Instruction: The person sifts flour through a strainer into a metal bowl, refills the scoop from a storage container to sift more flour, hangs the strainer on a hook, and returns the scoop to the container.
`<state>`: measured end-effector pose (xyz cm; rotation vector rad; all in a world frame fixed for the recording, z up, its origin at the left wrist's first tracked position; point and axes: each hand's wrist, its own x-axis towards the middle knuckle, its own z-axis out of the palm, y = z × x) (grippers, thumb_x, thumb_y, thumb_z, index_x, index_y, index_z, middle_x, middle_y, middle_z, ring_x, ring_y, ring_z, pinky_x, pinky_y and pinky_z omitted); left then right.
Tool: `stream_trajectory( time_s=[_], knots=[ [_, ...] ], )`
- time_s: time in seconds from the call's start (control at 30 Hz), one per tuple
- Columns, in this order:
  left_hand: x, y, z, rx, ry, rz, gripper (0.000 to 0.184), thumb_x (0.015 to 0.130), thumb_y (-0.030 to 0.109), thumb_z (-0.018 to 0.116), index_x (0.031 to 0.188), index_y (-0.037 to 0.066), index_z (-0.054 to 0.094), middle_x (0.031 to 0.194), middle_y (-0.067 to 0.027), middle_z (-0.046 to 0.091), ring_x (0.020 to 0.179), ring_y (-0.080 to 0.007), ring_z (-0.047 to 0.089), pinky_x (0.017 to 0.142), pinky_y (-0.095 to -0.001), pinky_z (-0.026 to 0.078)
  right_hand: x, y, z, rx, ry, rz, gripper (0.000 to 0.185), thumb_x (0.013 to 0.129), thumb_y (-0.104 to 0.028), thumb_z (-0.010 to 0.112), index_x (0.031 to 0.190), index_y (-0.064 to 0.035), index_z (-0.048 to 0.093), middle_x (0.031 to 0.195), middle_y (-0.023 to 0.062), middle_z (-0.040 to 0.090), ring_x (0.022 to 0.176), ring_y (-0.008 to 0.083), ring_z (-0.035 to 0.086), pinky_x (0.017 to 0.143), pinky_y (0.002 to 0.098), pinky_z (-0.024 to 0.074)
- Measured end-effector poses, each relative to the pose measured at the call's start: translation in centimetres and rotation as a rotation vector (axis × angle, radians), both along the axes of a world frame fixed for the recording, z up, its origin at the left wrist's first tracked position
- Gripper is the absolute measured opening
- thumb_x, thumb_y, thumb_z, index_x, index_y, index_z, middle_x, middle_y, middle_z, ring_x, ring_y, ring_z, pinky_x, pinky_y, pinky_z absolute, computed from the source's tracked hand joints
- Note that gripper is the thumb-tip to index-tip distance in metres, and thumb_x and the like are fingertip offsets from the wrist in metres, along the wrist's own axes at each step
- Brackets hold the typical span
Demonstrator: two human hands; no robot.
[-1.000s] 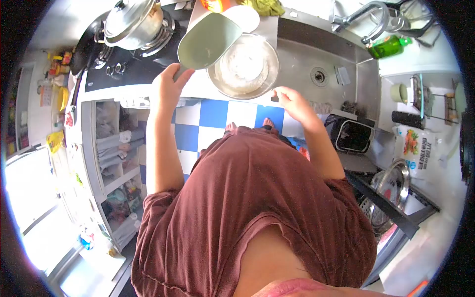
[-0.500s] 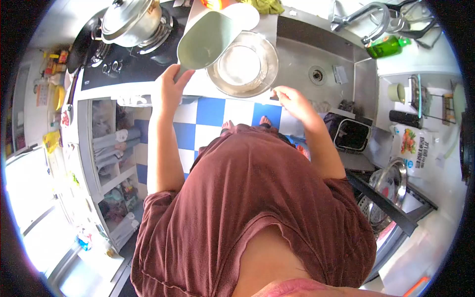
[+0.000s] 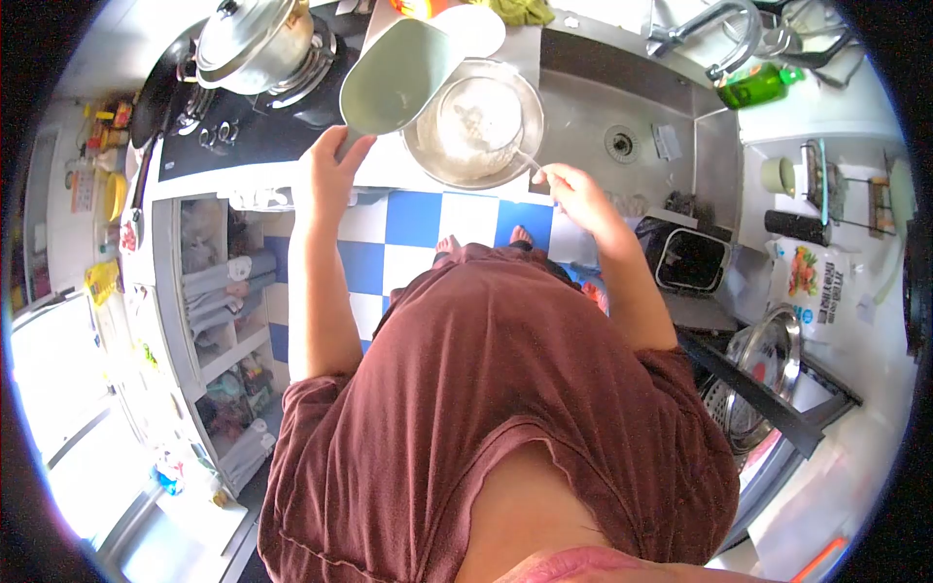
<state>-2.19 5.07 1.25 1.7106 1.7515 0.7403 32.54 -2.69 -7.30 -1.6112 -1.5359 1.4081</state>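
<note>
My left hand (image 3: 332,163) is closed on the near end of a pale green scoop (image 3: 394,83), which is tilted beside the metal bowl (image 3: 428,160). Pinched in my right hand (image 3: 575,194) is the thin handle of a round strainer (image 3: 481,112). The strainer is over the bowl, with white powder in it. More whitish powder shows on the bowl's inner wall. The bowl stands on the counter between the stove and the sink. How full the scoop is cannot be made out.
A lidded pot (image 3: 253,49) stands on the black stove (image 3: 219,146) at left. To the right lie the steel sink (image 3: 603,107) and its faucet (image 3: 729,34). A green bottle (image 3: 753,89) is at the far right. A white plate (image 3: 476,31) sits behind the bowl.
The strainer has moved up and slightly right inside the bowl, uncovering powder below it. The scoop has shifted a little left. Both hands keep their hold.
</note>
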Motion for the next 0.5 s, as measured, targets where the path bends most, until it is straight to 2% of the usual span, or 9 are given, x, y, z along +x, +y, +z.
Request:
stream_trajectory(
  time_s=[0.13, 0.23, 0.33, 0.43, 0.5],
  knots=[
    [-0.1, 0.0, 0.0, 0.004, -0.005, 0.0, 0.03, 0.082, 0.028, 0.07, 0.093, 0.001, 0.065, 0.07, -0.0094, 0.059, 0.062, -0.0161, 0.052, 0.062, -0.0305, 0.043, -0.3, -0.2, -0.1, 0.009, 0.038, -0.039, 0.021, 0.094, -0.015, 0.05, 0.103, -0.0015, 0.061, 0.09, 0.0093, 0.066, 0.08, 0.0155, 0.059, 0.075, 0.0283, 0.0468],
    [0.1, -0.2, -0.1, 0.023, -0.004, -0.002, 0.03, 0.082, 0.028, 0.07, 0.093, 0.001, 0.064, 0.07, -0.0097, 0.059, 0.062, -0.0162, 0.053, 0.062, -0.0305, 0.044, -0.3, -0.2, 1.6, -0.072, -0.055, 0.02, 0.021, 0.093, -0.015, 0.05, 0.103, -0.0012, 0.061, 0.088, 0.0094, 0.065, 0.076, 0.0143, 0.058, 0.071, 0.0287, 0.047],
    [0.0, -0.1, -0.1, 0.023, 0.016, 0.0, 0.03, 0.082, 0.028, 0.07, 0.092, 0.001, 0.064, 0.07, -0.0099, 0.059, 0.062, -0.0161, 0.052, 0.062, -0.0304, 0.044, -0.2, -0.2, 0.6, -0.075, 0.019, -0.026, 0.021, 0.094, -0.016, 0.049, 0.103, -0.0018, 0.061, 0.086, 0.0083, 0.064, 0.072, 0.014, 0.057, 0.068, 0.0288, 0.0467],
    [-0.1, 0.0, -0.2, 0.013, 0.024, 0.003, 0.03, 0.082, 0.028, 0.071, 0.092, 0.001, 0.064, 0.069, -0.0099, 0.059, 0.061, -0.016, 0.051, 0.061, -0.0301, 0.043, -0.2, -0.3, 1.1, -0.045, 0.013, 0.013, 0.019, 0.094, -0.014, 0.049, 0.102, -0.0018, 0.061, 0.081, 0.0064, 0.062, 0.07, 0.0126, 0.054, 0.066, 0.0272, 0.045],
    [-0.2, 0.1, -0.2, 0.011, 0.02, 0.002, 0.03, 0.082, 0.028, 0.071, 0.092, 0.001, 0.064, 0.069, -0.0097, 0.059, 0.061, -0.0159, 0.051, 0.061, -0.0299, 0.043, -0.3, -0.4, 0.3, 0.007, 0.047, -0.051, 0.019, 0.094, -0.015, 0.049, 0.101, -0.0019, 0.062, 0.079, 0.0058, 0.061, 0.07, 0.0131, 0.054, 0.066, 0.0274, 0.0449]
  ],
)
